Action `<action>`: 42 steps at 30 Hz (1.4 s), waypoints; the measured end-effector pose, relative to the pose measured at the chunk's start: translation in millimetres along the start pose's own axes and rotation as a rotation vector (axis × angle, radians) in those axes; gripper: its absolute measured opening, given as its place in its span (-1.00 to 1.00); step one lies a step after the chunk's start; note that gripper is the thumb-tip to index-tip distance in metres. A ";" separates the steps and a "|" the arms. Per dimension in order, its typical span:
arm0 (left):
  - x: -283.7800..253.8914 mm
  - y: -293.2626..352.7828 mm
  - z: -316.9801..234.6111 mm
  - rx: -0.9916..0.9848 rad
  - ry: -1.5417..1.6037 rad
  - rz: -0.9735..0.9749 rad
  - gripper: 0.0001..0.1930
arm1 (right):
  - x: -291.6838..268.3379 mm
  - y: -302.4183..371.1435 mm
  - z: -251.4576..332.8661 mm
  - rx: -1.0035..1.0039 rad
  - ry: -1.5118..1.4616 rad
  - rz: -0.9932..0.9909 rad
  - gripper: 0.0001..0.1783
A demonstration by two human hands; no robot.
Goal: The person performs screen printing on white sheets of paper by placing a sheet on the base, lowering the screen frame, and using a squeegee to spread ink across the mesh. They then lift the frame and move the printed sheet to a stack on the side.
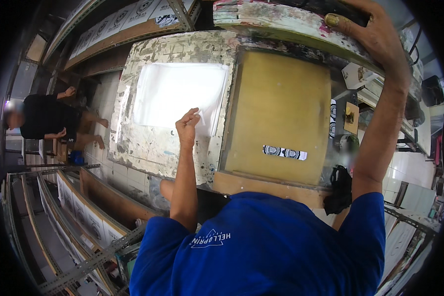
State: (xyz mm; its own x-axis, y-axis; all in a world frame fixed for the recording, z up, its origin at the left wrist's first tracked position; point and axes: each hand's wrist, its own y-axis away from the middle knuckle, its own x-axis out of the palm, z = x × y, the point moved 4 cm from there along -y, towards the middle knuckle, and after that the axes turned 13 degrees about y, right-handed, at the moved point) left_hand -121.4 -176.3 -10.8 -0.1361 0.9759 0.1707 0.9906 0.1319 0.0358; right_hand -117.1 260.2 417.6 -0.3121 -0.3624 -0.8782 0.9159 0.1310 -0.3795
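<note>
A stack of white paper sheets [177, 93] lies on the paint-spotted board [128, 128] at the left of the worktable. My left hand [186, 127] is closed in a pinch at the stack's near right part, where a sheet's corner looks lifted. At the upper right, my right hand [382, 42] is wrapped over a thick, paint-stained wooden frame [281, 22], thumb on its near side and the other fingers partly hidden behind. Between my arms lies a yellowish-brown flat panel [281, 98] with a small black-and-white printed strip [284, 152] on its near part.
Another person [44, 118] sits at the far left. Shelves with printed white sheets stand at the upper left [118, 34] and lower left [84, 202]. Right of the panel are a white box [357, 75], a small brown card [351, 118] and a black cloth or bag [338, 190].
</note>
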 end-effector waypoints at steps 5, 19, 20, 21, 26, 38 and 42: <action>17.3 -10.2 -46.7 0.250 -0.184 -0.099 -0.90 | 0.2 -3.1 2.5 0.005 0.071 0.061 -0.36; 177.9 46.3 14.6 0.379 -1.116 0.868 -0.40 | 1.1 7.6 10.5 -0.075 0.315 -0.114 -0.28; 194.4 46.6 22.8 0.383 -1.119 0.915 -0.36 | -0.1 8.4 9.3 -0.072 0.315 -0.118 -0.27; 212.3 48.0 29.9 0.408 -1.083 0.933 -0.36 | -1.3 9.3 8.5 -0.072 0.317 -0.120 -0.26; 293.2 58.3 55.9 0.496 -0.985 1.021 -0.34 | -6.5 -6.7 -3.1 0.041 0.110 0.110 -0.25; 344.2 122.0 63.5 0.568 -0.889 1.042 -0.36 | 2.4 -6.3 -20.7 -0.048 0.198 -0.100 -0.19; 343.2 125.8 63.0 0.554 -0.849 1.034 -0.37 | 3.2 -5.6 -16.3 -0.012 0.216 -0.081 -0.20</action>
State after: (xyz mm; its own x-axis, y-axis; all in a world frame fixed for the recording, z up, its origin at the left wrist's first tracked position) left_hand -42.7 186.1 -9.8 0.4831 0.4548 -0.7481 0.5433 -0.8258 -0.1513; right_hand -127.4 273.4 412.2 -0.4324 -0.1664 -0.8862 0.8829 0.1212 -0.4536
